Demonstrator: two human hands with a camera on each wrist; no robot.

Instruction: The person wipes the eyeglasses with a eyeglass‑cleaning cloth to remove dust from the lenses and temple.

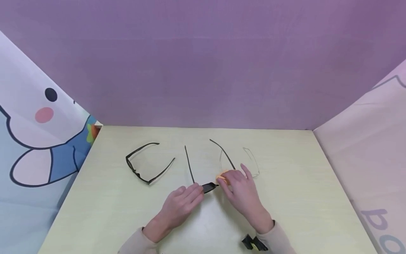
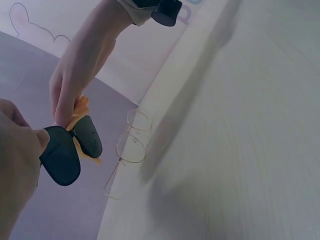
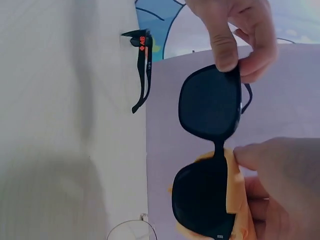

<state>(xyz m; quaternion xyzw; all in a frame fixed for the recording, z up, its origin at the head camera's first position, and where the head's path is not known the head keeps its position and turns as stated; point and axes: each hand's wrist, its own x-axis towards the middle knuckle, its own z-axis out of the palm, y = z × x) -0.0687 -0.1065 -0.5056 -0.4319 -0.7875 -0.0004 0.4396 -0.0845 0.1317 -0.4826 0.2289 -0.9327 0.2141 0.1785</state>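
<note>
Dark sunglasses (image 3: 209,102) are held up over the table between both hands, their temples pointing away from the person in the head view. My left hand (image 1: 183,204) pinches them at the outer edge of one lens, thumb on the lens front in the right wrist view. With my right hand (image 1: 242,190) I hold an orange cloth (image 3: 241,200) folded over the other lens. In the left wrist view the cloth (image 2: 80,112) shows behind that lens and at the bridge. The fingers under the cloth are partly hidden.
Black-framed glasses (image 1: 137,171) lie with temples spread on the left of the pale table (image 1: 301,197). Thin wire-rimmed glasses (image 2: 131,147) rest behind my right hand. A purple panel (image 1: 203,70) rises at the back, with printed cloth (image 1: 38,148) at the left side.
</note>
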